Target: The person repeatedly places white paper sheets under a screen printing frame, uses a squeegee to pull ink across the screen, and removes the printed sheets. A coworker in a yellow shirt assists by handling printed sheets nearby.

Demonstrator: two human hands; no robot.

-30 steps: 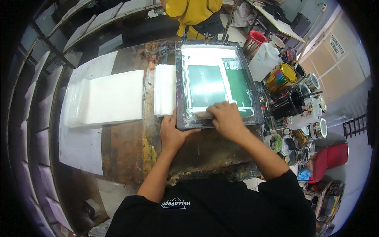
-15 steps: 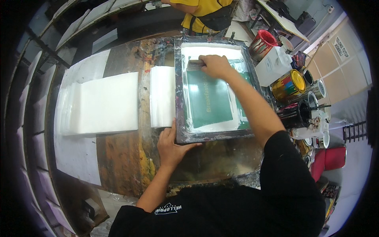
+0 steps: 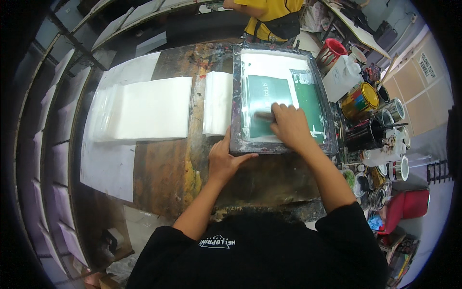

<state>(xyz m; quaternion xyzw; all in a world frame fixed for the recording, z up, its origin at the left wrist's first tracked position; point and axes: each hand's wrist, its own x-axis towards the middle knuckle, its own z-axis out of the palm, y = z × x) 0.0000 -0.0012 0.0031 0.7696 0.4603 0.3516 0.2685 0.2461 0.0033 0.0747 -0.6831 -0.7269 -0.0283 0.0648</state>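
Note:
A screen-printing frame [image 3: 237, 96] with dark, paint-stained bars lies on the worktable. Its green mesh [image 3: 308, 103] has white ink along the edges and pale lettering in the middle. Low on the mesh, my right hand [image 3: 291, 126] is closed round a small squeegee [image 3: 263, 115], slightly blurred and partly hidden by the fingers. My left hand [image 3: 224, 161] rests against the frame's near left corner, thumb along the front bar and fingers spread up the left side. Beside the frame's left bar lies a narrow white paper stack [image 3: 217, 103].
A larger white paper stack [image 3: 156, 108] lies farther left on the stained worktable [image 3: 159, 164]. Paint cans, including a yellow-topped can [image 3: 360, 101], and a white jug [image 3: 342, 77] crowd the right side. Drying racks [image 3: 72, 159] stand left. Beyond the table is a person in yellow [image 3: 269, 24].
My right hand has drawn the squeegee from the far part of the mesh toward me. Ink no longer covers the lettering area the same way. My left hand keeps its corner.

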